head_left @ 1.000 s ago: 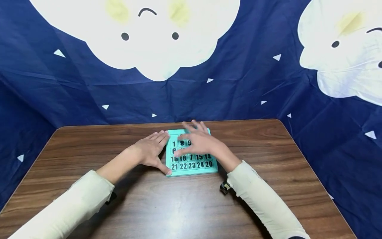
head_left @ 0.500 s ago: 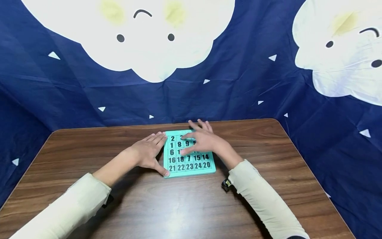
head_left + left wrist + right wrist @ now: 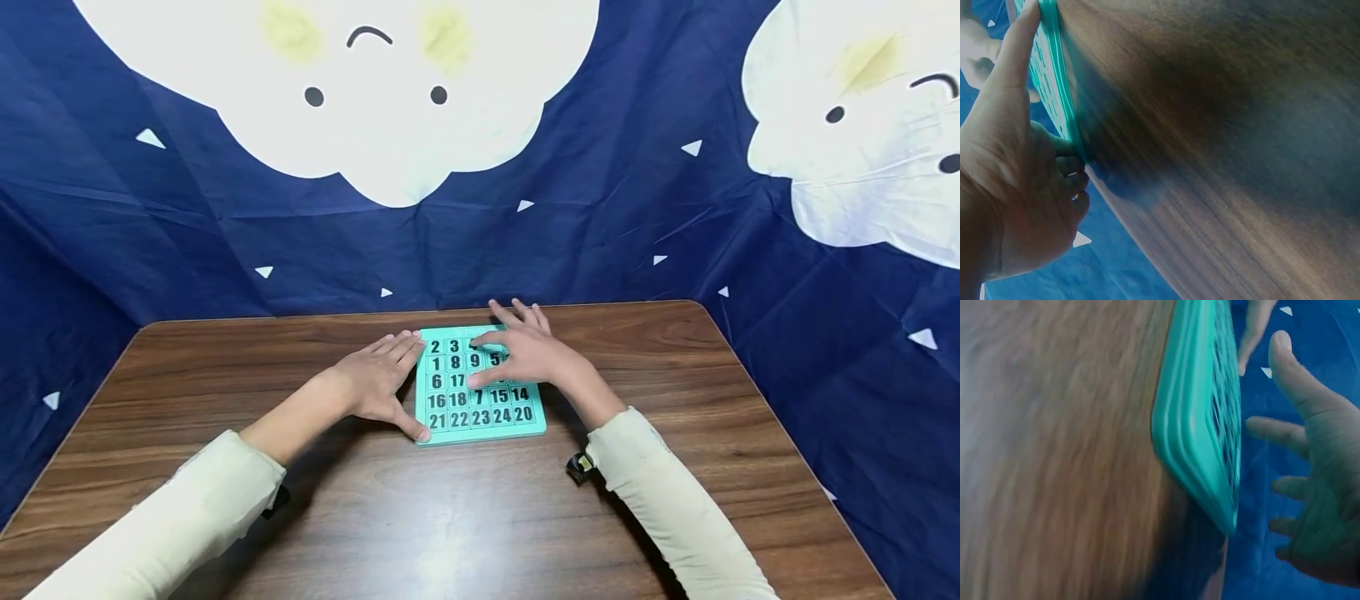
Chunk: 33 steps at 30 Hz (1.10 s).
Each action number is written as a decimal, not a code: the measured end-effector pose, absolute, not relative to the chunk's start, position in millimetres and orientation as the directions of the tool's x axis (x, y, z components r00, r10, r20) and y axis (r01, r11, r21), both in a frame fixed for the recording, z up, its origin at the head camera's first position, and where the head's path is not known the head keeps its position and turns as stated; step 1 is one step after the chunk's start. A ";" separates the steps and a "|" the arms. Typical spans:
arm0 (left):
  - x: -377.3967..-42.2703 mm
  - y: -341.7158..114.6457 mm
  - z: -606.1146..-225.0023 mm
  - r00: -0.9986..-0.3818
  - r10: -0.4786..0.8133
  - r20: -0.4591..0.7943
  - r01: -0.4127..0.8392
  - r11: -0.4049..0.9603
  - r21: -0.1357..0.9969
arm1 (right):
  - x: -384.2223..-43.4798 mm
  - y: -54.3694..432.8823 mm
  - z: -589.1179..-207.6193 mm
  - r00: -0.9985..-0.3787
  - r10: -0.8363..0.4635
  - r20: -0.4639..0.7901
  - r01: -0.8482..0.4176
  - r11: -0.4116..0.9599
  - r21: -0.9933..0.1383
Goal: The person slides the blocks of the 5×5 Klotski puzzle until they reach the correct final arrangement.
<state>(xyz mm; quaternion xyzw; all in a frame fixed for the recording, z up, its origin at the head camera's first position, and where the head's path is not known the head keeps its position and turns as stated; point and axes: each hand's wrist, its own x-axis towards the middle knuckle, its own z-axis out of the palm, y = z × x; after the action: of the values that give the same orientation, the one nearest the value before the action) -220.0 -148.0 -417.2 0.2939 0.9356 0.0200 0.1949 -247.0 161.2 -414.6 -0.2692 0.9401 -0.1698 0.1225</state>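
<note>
A turquoise sliding number puzzle [image 3: 480, 428] lies flat on the table, its square tiles printed with black numbers. My left hand [image 3: 375, 379] spans its left side, the thumb at the near corner and the straight fingers at the far one. In the left wrist view the left thumb [image 3: 1016, 56] lies along the puzzle's rim. Over the upper right of the puzzle is my right hand [image 3: 528, 350], fingers spread. Its index fingertip is right at the 4 tile in the top row, and the hand covers several tiles. The right wrist view shows the right fingers [image 3: 1275, 434] apart from one another.
The brown wood table [image 3: 420, 525] extends around the puzzle on all sides. Close behind its far edge hangs a dark blue cloth [image 3: 337, 242] with white clouds and triangles. A small black device [image 3: 580, 467] sits at the right cuff.
My right hand has moved rightward along the puzzle's top row, uncovering the 2 and then the 3. The left hand stays at the left side.
</note>
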 end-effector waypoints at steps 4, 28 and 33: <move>-219.6 -147.6 -417.4 -0.746 0.567 -0.350 0.552 0.820 0.152 | -241.8 176.8 -414.4 -0.833 -0.537 -0.130 -0.452 0.798 -0.398; -221.2 -146.5 -415.5 -0.744 0.557 -0.369 0.542 0.826 0.155 | -224.4 216.5 -423.9 -0.812 -0.564 -0.149 -0.484 0.794 -0.368; -220.5 -145.2 -414.3 -0.741 0.562 -0.367 0.547 0.823 0.153 | -231.5 230.5 -425.3 -0.868 -0.480 -0.127 -0.407 0.834 -0.372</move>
<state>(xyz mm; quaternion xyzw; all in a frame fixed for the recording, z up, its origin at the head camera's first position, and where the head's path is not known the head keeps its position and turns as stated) -220.5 -145.2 -414.3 0.2972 0.9330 0.0175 0.2024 -231.5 230.5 -425.3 -0.2328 0.9516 -0.1691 0.1080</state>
